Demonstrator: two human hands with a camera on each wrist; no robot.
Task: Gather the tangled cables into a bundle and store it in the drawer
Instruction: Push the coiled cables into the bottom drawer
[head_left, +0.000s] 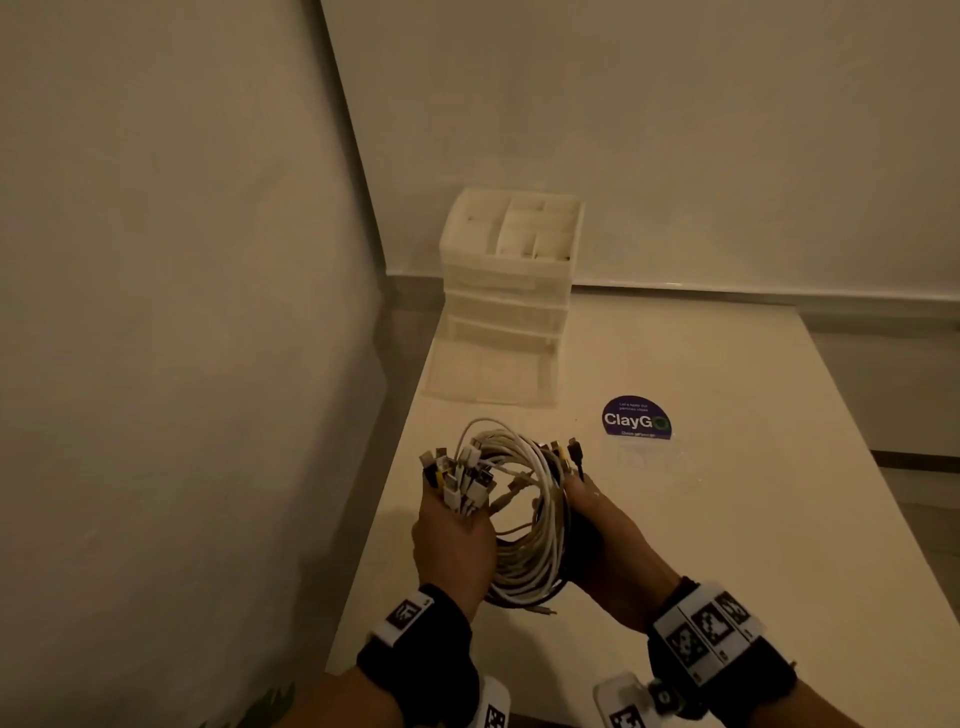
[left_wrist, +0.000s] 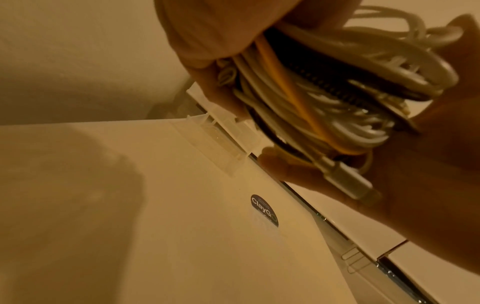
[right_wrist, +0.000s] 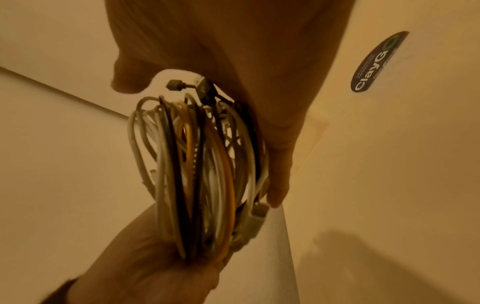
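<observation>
A coiled cable bundle (head_left: 524, 525) of white, black and yellow cords is held above the table (head_left: 727, 519) between both hands. My left hand (head_left: 452, 535) grips its left side, where several plug ends stick up. My right hand (head_left: 602, 535) clasps its right side, thumb and fingers on either side of the coil. The right wrist view shows the cable bundle (right_wrist: 202, 174) edge-on, my right fingers (right_wrist: 280, 181) lying along it. In the left wrist view the cable bundle (left_wrist: 324, 98) fills the upper right. A translucent drawer unit (head_left: 509, 291) stands at the back, its lowest drawer (head_left: 488, 376) pulled out.
A wall (head_left: 182, 312) runs close along the table's left edge, and another wall stands behind the drawer unit. A round purple ClayGo sticker (head_left: 636, 418) lies flat on the tabletop right of the open drawer. The table's right edge drops off to the floor.
</observation>
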